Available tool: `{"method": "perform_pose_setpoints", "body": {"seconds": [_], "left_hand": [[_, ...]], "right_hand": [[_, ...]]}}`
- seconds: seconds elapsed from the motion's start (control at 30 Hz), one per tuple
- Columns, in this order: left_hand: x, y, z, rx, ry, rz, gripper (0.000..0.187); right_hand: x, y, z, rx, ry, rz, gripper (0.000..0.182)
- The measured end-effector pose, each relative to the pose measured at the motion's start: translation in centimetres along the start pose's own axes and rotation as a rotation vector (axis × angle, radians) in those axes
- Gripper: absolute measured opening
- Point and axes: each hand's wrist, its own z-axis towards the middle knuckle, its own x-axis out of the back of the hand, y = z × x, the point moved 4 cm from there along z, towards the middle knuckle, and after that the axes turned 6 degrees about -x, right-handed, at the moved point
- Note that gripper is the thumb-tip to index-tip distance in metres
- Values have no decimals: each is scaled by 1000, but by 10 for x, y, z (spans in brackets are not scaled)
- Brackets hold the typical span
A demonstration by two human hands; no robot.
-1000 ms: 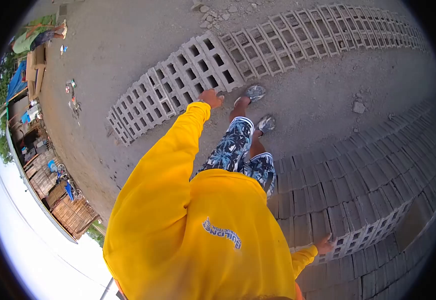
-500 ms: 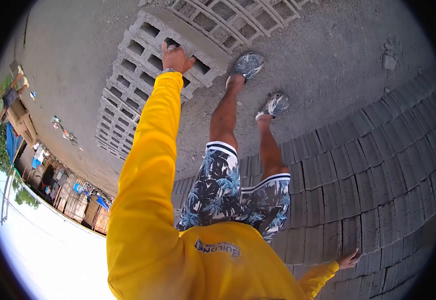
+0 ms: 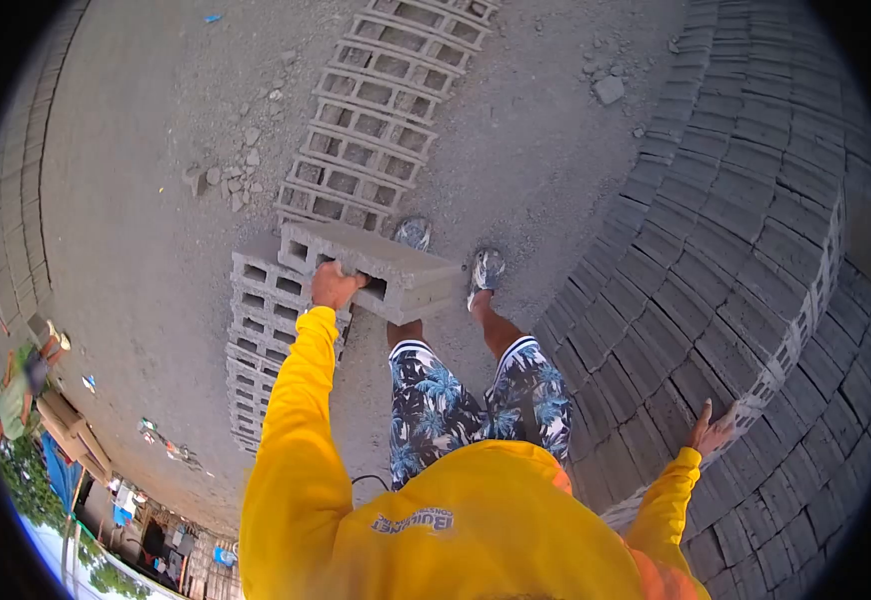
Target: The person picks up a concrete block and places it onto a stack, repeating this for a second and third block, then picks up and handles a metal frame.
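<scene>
My left hand (image 3: 335, 287) grips a grey hollow concrete block (image 3: 396, 262), its fingers hooked into one of the block's openings. The block sits at an angle over the end of a stack of hollow blocks (image 3: 266, 320), in front of my feet; whether it still touches the stack is hard to tell. On the right, my right hand (image 3: 713, 430) is open with fingers spread, at the edge of a large stacked wall of concrete blocks (image 3: 696, 300). Nothing is held in it.
A row of blocks (image 3: 376, 110) stretches away across the ground ahead. Rubble (image 3: 241, 180) lies left of it, and a loose chunk (image 3: 609, 90) on the right. A person (image 3: 31, 380) is at far left, near sheds (image 3: 156, 540).
My left hand has pulled the block away from its line in the stack, toward my legs and turned. My right hand has shifted up along the block wall. The view has turned.
</scene>
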Motion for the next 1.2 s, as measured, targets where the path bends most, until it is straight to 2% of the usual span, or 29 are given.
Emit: {"method": "perform_pose_setpoints", "body": {"seconds": [0.17, 0.2, 0.27, 0.3, 0.4, 0.43, 0.47, 0.5, 0.57, 0.63, 0.7, 0.77, 0.83, 0.9, 1.0, 1.07, 1.13, 1.17, 1.2], "left_hand": [[33, 177, -52, -14, 53, -388, 53], [35, 199, -57, -52, 78, -498, 43], [50, 292, -72, -80, 75, -623, 30], [62, 346, -94, -43, 53, -634, 27], [58, 452, -104, -112, 139, -669, 22], [68, 494, -104, -182, 144, -742, 21], [65, 532, -111, -251, 154, -805, 21], [65, 579, -109, -330, 164, -874, 20], [70, 666, -114, -325, 111, -784, 17], [78, 759, -133, -358, 94, -717, 17], [81, 857, -155, -453, 70, -707, 20], [75, 935, -164, -549, 25, -704, 25], [71, 995, -174, -596, -35, -682, 28], [60, 1054, -186, -625, -106, -667, 26], [39, 1125, -206, -703, -190, -529, 24], [19, 1166, -212, -917, -212, -395, 24], [-4, 1196, -226, -814, -257, -438, 28], [-17, 1211, -229, -827, -275, -418, 29], [-29, 1225, -231, -843, -296, -398, 30]], "right_hand": [[36, -40, 3, -34, 60, 54, 75], [38, -51, 0, -14, 70, 107, 76], [45, -57, 3, -42, 71, 190, 78], [55, -56, 6, -74, 42, 216, 78], [66, -44, 10, -153, -18, 305, 75], [84, -49, 24, -167, -37, 322, 73], [91, -44, 38, -254, -101, 335, 62], [94, -48, 64, -225, -58, 409, 59], [102, -51, 115, -146, 3, 537, 53], [100, -70, 180, -114, -7, 811, 50], [108, -97, 242, -29, 24, 1069, 57], [114, -120, 292, -82, -57, 1289, 72], [116, -132, 339, -55, -116, 1349, 91], [117, -137, 384, -64, 13, 1461, 102], [126, -129, 431, -181, 119, 1635, 113], [119, -112, 461, -281, 158, 1714, 118], [116, -92, 483, -375, 149, 1758, 119], [113, -82, 492, -421, 152, 1776, 120], [109, -76, 499, -450, 255, 1758, 121]]}}
